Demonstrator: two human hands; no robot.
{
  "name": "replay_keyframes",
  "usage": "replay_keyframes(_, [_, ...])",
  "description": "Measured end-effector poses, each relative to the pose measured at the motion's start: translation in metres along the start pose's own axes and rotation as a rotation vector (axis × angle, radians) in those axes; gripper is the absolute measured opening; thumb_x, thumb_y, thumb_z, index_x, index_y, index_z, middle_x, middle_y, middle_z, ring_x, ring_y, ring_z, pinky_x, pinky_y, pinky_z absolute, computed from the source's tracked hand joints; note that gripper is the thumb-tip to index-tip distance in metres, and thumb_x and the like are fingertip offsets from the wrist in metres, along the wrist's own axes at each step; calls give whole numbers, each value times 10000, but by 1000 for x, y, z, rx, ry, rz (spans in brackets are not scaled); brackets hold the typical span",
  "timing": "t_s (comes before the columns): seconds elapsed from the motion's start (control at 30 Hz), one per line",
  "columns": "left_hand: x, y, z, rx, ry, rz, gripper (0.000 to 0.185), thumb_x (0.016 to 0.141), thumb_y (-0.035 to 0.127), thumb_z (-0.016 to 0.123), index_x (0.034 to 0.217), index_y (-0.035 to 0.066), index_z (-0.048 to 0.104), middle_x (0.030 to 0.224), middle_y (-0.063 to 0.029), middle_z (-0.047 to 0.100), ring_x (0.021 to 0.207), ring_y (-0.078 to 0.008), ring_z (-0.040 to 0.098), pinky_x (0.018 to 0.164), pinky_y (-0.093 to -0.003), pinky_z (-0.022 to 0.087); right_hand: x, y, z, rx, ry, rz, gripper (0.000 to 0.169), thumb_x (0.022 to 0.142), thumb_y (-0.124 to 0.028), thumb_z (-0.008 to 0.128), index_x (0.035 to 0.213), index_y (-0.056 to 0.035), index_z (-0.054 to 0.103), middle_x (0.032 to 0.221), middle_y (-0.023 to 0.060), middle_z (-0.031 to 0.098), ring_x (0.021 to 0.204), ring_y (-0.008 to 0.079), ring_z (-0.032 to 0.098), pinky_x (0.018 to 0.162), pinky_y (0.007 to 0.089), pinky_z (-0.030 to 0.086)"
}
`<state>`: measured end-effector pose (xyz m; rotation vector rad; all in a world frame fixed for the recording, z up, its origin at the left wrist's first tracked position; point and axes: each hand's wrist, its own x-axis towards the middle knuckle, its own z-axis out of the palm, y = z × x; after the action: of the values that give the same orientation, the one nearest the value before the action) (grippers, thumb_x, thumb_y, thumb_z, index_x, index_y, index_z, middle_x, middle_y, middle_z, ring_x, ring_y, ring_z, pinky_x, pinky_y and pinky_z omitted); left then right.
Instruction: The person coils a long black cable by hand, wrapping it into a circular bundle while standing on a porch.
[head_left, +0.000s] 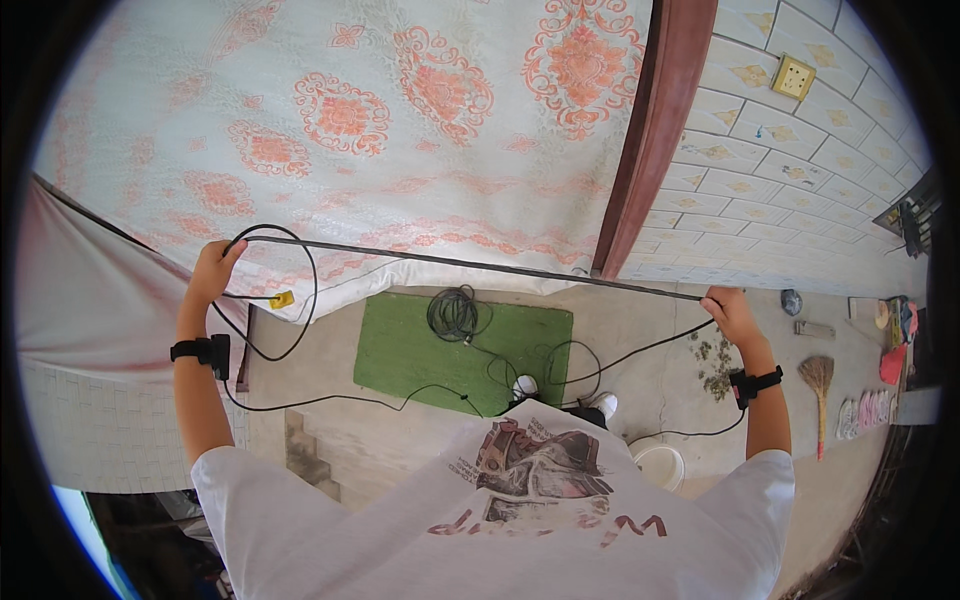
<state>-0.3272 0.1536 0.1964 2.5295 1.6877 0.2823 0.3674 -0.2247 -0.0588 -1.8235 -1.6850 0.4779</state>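
A black cable (480, 264) stretches nearly straight between my two widely spread hands. On the left side, my left hand (215, 270) grips it, and a large loop of cable hangs from that hand. A yellow end piece (281, 300), possibly a plug, shows inside the loop. At the right, my right hand (727, 309) is closed around the cable, whose slack runs down to loose turns near my feet. A coil of black cable (453, 313) lies on the green mat (397, 352) below.
A patterned curtain (442, 172) hangs ahead beside a reddish-brown door frame (652, 142). On the tiled wall is a socket (793, 77). A white bucket (660, 465), a straw broom (817, 390) and several shoes (866, 415) stand or lie to the right. Wires trail from both wristbands.
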Motion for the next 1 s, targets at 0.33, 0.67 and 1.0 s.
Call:
replay_keyframes(0.33, [1,-155,-93,168,465,-297,636,908,507,514,661,-79,484,553,-130,409,549,-205,399,548,-385,362,-37,68,39,-107,-85,284,304,932,-260,482,814,21,491,720,254,536,728,452,499,635,455,402])
replay_keyframes(0.67, [-33,-68,-56,-914,534,-594,466,886,500,571,647,145,388,511,54,291,385,-60,233,369,-249,166,-92,97,101,-134,-159,416,361,960,-303,408,844,23,509,738,272,558,739,459,531,647,478,420])
replay_keyframes(1.0, [-71,127,83,-1182,139,-180,412,978,314,478,629,119,379,550,54,317,466,-28,243,414,-209,178,18,-204,129,3,-303,-139,214,923,-219,501,816,-34,509,638,176,567,627,386,566,559,475,440])
